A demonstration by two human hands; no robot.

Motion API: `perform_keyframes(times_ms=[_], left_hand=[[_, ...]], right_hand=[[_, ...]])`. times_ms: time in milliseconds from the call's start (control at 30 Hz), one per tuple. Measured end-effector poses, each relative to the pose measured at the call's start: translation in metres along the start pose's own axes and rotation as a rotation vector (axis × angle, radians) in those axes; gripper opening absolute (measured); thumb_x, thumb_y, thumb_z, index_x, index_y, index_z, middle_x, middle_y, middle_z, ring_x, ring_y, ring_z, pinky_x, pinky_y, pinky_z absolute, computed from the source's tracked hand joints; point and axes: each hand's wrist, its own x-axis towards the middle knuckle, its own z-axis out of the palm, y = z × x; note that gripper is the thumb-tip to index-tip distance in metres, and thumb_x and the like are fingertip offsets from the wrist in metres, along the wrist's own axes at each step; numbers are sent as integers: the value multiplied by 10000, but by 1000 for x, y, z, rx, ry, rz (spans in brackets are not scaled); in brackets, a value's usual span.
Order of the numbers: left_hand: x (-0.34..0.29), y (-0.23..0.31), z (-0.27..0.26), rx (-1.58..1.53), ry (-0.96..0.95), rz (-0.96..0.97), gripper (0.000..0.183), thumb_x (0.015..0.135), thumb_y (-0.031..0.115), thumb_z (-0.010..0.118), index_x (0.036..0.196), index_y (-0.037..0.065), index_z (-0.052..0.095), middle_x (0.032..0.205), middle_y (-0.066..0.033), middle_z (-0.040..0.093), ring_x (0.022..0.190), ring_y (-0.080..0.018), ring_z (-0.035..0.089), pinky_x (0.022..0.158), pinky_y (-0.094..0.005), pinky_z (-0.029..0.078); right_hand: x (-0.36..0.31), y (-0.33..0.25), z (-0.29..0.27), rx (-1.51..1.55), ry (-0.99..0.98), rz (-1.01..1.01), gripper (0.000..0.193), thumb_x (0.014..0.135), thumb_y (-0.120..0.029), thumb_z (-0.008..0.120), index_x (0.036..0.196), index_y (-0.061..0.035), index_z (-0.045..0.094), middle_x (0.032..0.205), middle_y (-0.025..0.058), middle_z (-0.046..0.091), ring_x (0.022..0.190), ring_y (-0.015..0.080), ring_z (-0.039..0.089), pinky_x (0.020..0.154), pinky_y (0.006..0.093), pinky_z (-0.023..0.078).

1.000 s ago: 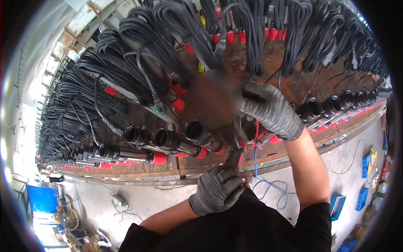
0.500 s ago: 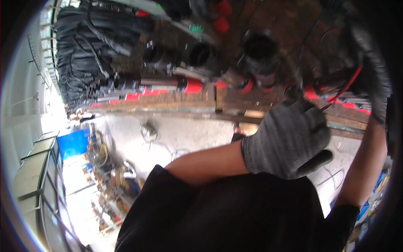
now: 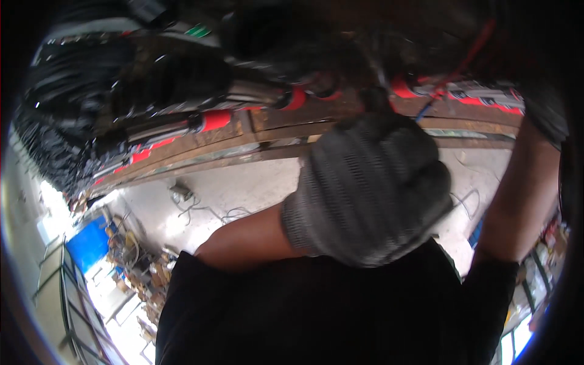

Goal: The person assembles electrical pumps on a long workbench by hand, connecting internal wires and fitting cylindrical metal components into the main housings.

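Looking down, we see our gloved left hand [image 3: 371, 188] curled into a fist just below the table [image 3: 267, 131] edge and its blurred black-and-red cables [image 3: 201, 103]; we cannot tell what it holds.

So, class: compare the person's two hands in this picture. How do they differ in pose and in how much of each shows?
The left hand fills the middle of the view, its grey glove curled into a fist; the right hand sits at the dark right rim, mostly hidden. The left hand is below the wooden bench edge; the right reaches up past it. Both forearms are bare.

Green label [image 3: 198, 29] — top, on black casing.
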Motion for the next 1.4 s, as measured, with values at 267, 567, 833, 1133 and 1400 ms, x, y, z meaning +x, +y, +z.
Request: perform_keyframes(times_ms=[267,567,833,1133,1400], left_hand=[[-6,-6,-4,-121,-53,-14,342,741,193,776,1033,36,694,1001,-157,689,871,-336,690,743,-436,569],[2,-6,-1,-84,-109,38,224,830,164,684,997,16,678,983,-179,683,870,-344,693,776,-437,582],[-4,-3,0,-33,-81,-23,275,764,161,763,1015,72,693,1042,-128,680,946,-325,673,815,-439,542],[-3,2,0,50,-53,22,258,794,198,766,1021,100,689,1042,-101,669,907,-311,665,738,-437,529],[-2,-1,-6,-98,-15,-53,674,704,124,820,1339,49,606,1006,-69,714,885,-279,680,784,-397,555]], right_hand=[[-14,13,-12,104,-7,-15,355,944,-240,760,1166,31,706,993,106,743,850,179,723,743,305,589],[-16,9,-9,192,-1,-24,361,940,-221,767,1174,43,693,1009,126,742,861,193,731,752,312,601],[-6,5,6,244,-53,-46,368,937,-204,774,1182,55,681,1023,145,742,871,205,739,760,319,611],[-2,-12,13,228,-57,-71,378,933,-185,781,1191,67,668,1039,165,742,882,219,747,769,326,623],[2,-26,31,-94,72,11,368,964,-313,753,1147,1,693,916,48,700,720,112,619,642,252,511]])
